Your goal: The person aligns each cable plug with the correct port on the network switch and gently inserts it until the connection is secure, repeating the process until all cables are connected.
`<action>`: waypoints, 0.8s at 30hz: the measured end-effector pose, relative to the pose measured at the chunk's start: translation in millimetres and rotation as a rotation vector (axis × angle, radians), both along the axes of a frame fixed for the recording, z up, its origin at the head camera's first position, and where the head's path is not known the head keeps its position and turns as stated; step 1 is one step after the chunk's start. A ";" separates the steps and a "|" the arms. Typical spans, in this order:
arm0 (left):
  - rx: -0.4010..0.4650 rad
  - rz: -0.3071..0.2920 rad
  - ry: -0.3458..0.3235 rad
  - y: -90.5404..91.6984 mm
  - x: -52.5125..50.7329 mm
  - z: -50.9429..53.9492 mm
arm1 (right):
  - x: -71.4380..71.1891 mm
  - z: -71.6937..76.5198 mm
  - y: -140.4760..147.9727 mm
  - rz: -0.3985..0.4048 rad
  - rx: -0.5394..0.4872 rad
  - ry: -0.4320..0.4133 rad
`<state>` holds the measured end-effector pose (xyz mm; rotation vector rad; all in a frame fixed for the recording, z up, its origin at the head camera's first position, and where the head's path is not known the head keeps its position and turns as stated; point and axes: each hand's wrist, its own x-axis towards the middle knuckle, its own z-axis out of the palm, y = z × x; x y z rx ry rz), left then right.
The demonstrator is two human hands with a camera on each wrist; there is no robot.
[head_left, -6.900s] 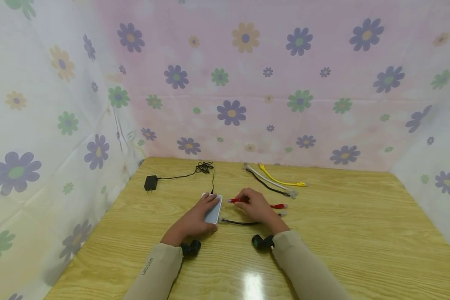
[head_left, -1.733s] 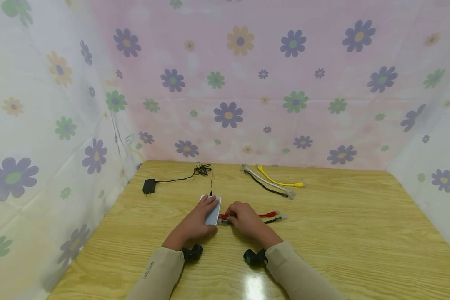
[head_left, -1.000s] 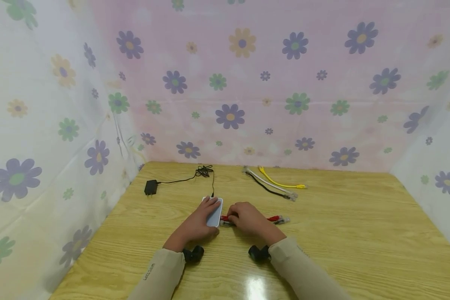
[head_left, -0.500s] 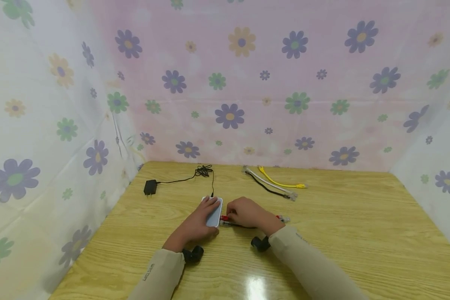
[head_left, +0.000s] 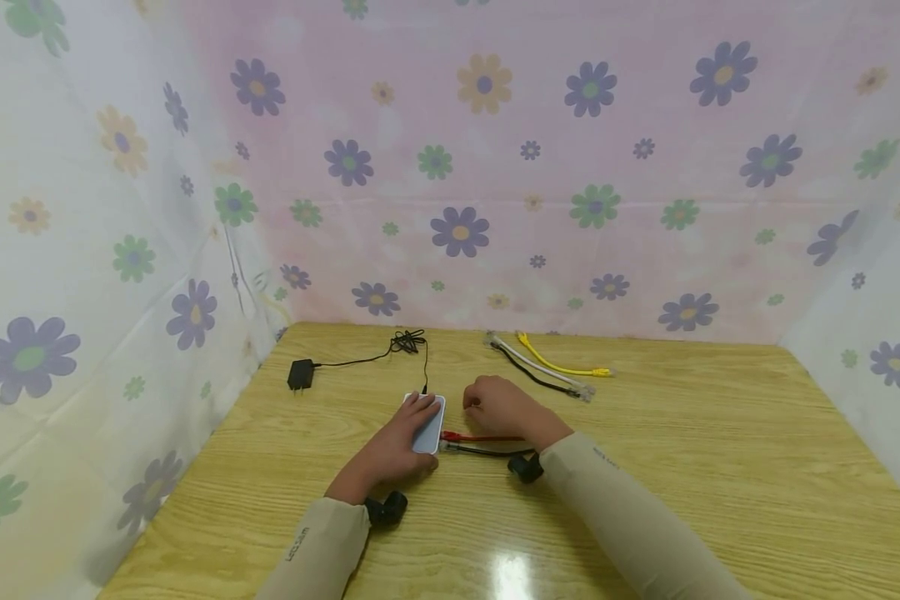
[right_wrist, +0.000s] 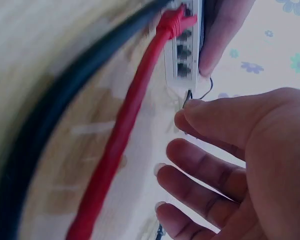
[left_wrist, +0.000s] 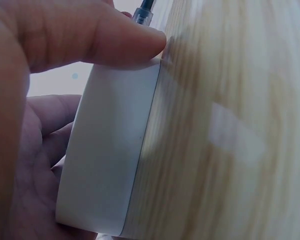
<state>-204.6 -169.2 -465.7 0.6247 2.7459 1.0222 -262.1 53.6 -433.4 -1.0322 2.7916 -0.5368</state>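
Box [head_left: 429, 435]: runs longways near-to-far, gripped by left hand [head_left: 397, 447], sits just left of loose, empty right hand [head_left: 504, 407].

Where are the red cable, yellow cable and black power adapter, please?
Red cable [right_wrist: 124, 120]: right wrist view, on its cord.
Yellow cable [head_left: 557, 365]: head view, on its cord.
Black power adapter [head_left: 300, 374]: head view, on its block.

The left sleeve [head_left: 330, 550] and right sleeve [head_left: 637, 525] are khaki-beige, long and loose, widening from the wrist toward the elbow. Small dark lettering [head_left: 297, 542] runs along the left sleeve; fainter marks [head_left: 606, 457] sit near the right cuff [head_left: 558, 452] — too small to read. A stubby black left camera [head_left: 387, 508] and matching right camera [head_left: 526, 467] jut inward beside the cuffs — 1 per wrist.
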 end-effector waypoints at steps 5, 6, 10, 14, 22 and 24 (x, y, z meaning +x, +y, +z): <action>-0.017 0.001 0.005 -1.0 0.0 -1.5 | -8.7 -1.9 1.9 -0.046 -0.002 0.025; -0.017 0.000 0.007 -1.1 0.0 -1.6 | -10.7 -2.4 2.3 -0.052 0.003 0.040; -0.025 0.002 0.006 -1.0 1.0 -0.9 | -17.2 -2.1 3.7 -0.081 0.013 0.086; -0.024 0.008 0.002 -0.8 1.5 -0.5 | -22.9 -2.2 5.1 -0.130 0.024 0.074; -0.027 0.003 0.013 -0.8 1.2 -1.3 | -32.4 -5.2 10.6 -0.192 0.029 0.031; -0.023 -0.001 0.011 -0.5 1.3 -0.4 | -33.6 -5.9 12.4 -0.202 0.027 0.029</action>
